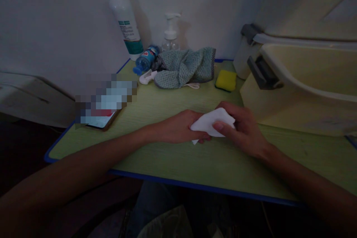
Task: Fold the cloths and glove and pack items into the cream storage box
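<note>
Both of my hands meet over the middle of the table, holding one folded white tissue [212,122]. My right hand [247,128] pinches its right side, the thumb lying on top and the fingers behind. The tissue's left end runs into my left hand [182,126], which is closed around it with the thumb along the lower edge. A small white corner pokes out below the left thumb. Whether anything else lies inside the tissue or under the left palm is hidden.
Behind my hands are a grey-green cloth [185,67], a yellow sponge [226,80], a blue bottle [147,58], a pump bottle [170,35] and a tall white bottle [125,22]. A phone [111,102] lies left on the green table [156,156]. Cream bins [292,93] stand right.
</note>
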`<state>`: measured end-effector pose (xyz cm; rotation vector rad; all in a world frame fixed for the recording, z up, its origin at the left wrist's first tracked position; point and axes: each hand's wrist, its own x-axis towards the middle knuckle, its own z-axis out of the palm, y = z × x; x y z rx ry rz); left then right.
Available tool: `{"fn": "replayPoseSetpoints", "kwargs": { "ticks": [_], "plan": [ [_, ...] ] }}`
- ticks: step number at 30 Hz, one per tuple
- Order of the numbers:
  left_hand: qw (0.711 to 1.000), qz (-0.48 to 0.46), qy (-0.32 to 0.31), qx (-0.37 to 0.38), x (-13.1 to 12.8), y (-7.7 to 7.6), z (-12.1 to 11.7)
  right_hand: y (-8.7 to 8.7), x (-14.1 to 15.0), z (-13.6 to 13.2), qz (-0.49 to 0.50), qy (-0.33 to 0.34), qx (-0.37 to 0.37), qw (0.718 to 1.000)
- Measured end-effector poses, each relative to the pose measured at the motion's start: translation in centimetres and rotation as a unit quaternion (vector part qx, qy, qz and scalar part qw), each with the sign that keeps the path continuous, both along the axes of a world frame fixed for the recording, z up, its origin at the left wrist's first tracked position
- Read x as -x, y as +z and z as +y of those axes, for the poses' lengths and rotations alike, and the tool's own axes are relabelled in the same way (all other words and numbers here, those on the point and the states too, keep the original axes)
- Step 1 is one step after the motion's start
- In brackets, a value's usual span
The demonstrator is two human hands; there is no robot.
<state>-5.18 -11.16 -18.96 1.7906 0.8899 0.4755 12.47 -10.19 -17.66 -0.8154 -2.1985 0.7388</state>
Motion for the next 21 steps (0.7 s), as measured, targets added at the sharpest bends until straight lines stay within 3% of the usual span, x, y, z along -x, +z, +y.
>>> {"fn": "replayPoseSetpoints", "kwargs": {
  "ticks": [10,21],
  "plan": [
    [1.0,-0.001,-0.005,0.017,0.01,-0.21,0.19,-0.26,-0.07,-0.11,0.0,-0.02,-0.082,0.996],
    [0.999,-0.005,-0.003,0.041,0.02,0.1,0.04,-0.32,-0.23,0.48,-0.001,-0.008,-0.012,1.0]
  ]
}}
